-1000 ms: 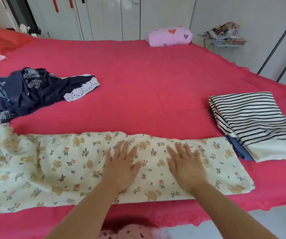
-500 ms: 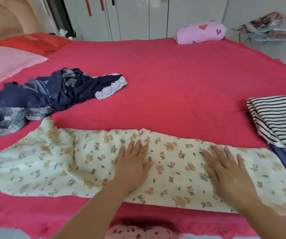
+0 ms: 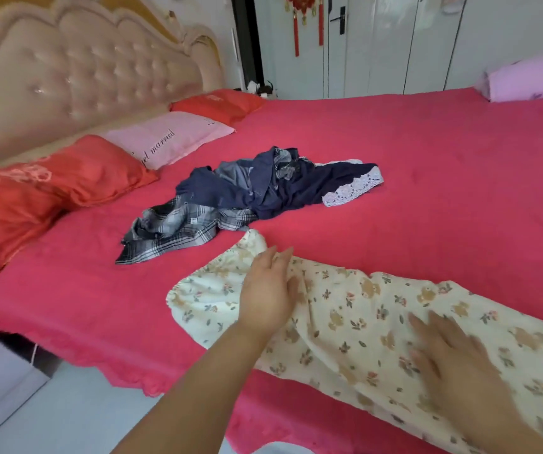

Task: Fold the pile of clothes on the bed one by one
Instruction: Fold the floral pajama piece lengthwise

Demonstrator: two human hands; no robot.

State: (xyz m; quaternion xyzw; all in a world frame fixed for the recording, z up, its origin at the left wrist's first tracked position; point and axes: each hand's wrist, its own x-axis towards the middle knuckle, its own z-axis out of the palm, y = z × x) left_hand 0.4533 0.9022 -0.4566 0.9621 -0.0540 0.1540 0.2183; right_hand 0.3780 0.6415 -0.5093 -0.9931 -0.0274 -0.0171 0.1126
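A cream garment with a small bear and flower print point(image 3: 361, 309) lies stretched along the near edge of the red bed point(image 3: 427, 178). My left hand point(image 3: 268, 290) rests near its gathered waistband end, fingers fairly straight on the cloth. Flat on the garment further right is my right hand point(image 3: 450, 352), fingers spread and blurred. Beyond the waistband sits a pile of unfolded clothes point(image 3: 247, 198): navy pieces, one with white lace trim, and a grey plaid piece.
Two red pillows point(image 3: 44, 194) and a pink pillow point(image 3: 168, 142) lie against the padded headboard point(image 3: 77, 73) at the left. A pink bolster point(image 3: 532, 80) sits at the far right edge. White wardrobe doors stand behind the bed. Floor shows at lower left.
The view has swung left; the striped folded stack is out of frame. My left hand has slid left along the garment to its waistband end. My right hand stays flat on it.
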